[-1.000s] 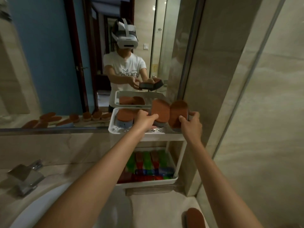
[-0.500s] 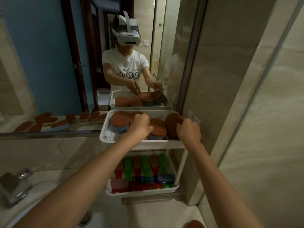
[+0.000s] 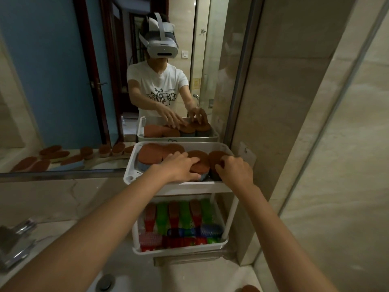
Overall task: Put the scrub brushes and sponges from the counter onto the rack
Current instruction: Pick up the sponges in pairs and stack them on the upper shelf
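The left hand (image 3: 181, 168) lies with nearly straight fingers across the middle sponge (image 3: 202, 167), pressing it down and not clasping it. The right hand (image 3: 234, 171) curls its fingers over the near edge of the right sponge (image 3: 215, 158) and grips it. Both sponges sit side by side in the top tray (image 3: 134, 165) of the rack (image 3: 231, 213), right of 2 more brown sponges at the tray's far left.

This looks like the setting-down step: seating 2 sponges among those already stowed. Next, both hands would need to let go cleanly, lift clear of the rim and go for what remains. 1 brown sponge (image 3: 250, 288) shows at the near edge on the table (image 3: 189, 275).

The lower tray (image 3: 181, 249) holds red, green and blue scrub brushes (image 3: 183, 216). The rack stands at the far right of the pale stone table, against a marble wall (image 3: 294, 102). The mirror (image 3: 52, 81) behind reflects more sponges on the table far left. A chrome tap (image 3: 14, 243) sits near left.
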Action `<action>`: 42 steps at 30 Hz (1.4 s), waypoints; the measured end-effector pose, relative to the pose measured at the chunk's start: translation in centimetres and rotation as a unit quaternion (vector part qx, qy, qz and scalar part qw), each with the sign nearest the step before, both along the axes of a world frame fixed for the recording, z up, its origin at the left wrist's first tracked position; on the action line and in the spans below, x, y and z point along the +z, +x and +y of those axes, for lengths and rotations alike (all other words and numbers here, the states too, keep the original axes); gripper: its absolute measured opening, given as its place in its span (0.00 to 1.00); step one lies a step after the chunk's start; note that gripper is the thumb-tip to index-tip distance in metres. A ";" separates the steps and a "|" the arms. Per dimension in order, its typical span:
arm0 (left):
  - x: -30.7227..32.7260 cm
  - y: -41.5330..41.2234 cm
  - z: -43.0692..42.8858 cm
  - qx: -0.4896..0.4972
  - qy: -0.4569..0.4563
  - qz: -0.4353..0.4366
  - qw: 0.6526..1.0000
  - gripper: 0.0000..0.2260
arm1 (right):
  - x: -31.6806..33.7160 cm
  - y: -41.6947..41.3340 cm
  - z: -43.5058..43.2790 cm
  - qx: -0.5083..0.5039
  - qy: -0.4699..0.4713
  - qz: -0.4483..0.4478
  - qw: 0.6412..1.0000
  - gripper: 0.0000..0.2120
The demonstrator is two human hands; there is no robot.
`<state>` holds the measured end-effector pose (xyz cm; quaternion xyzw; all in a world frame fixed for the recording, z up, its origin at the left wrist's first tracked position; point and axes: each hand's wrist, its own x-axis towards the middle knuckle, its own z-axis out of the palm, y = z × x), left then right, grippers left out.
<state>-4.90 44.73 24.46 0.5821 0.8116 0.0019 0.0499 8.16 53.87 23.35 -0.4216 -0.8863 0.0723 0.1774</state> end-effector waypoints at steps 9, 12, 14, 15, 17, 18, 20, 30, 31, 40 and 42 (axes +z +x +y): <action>-0.4 -0.6 1.1 0.013 0.012 0.078 0.997 0.27 | -0.2 -1.8 0.8 0.027 -0.015 -0.093 0.995 0.15; -0.7 -0.8 1.5 0.015 0.018 0.104 0.994 0.27 | -0.4 -2.5 1.1 0.033 -0.013 -0.100 0.994 0.16; -0.8 -0.9 1.8 0.019 0.019 0.115 0.993 0.27 | -0.6 -2.9 1.5 0.043 -0.014 -0.099 0.994 0.17; -0.9 -1.0 2.0 0.021 0.019 0.119 0.993 0.27 | -0.7 -3.0 1.7 0.048 -0.014 -0.094 0.994 0.18; -1.1 -1.4 2.4 0.026 0.022 0.125 0.992 0.26 | -0.8 -3.0 2.0 0.055 -0.011 -0.087 0.995 0.17; -1.3 -1.5 2.6 0.027 0.025 0.128 0.991 0.25 | -0.9 -3.0 2.1 0.057 -0.011 -0.086 0.995 0.17; -1.5 -1.8 2.8 0.029 0.030 0.133 0.990 0.25 | -1.0 -3.1 2.4 0.058 -0.009 -0.090 0.994 0.17; -2.2 -2.1 2.6 0.038 0.055 0.098 0.993 0.26 | -1.4 -4.4 3.5 0.056 -0.038 -0.131 0.989 0.23; -2.3 -2.1 2.5 0.039 0.055 0.091 0.994 0.28 | -1.4 -4.4 3.4 0.056 -0.038 -0.138 0.988 0.25; -2.3 -1.6 3.0 0.059 0.057 0.089 0.993 0.23 | -1.3 -3.7 3.5 0.077 -0.052 -0.176 0.980 0.30; -2.3 -1.4 3.0 0.060 0.046 0.103 0.992 0.23 | -1.2 -3.5 3.4 0.084 -0.059 -0.185 0.977 0.30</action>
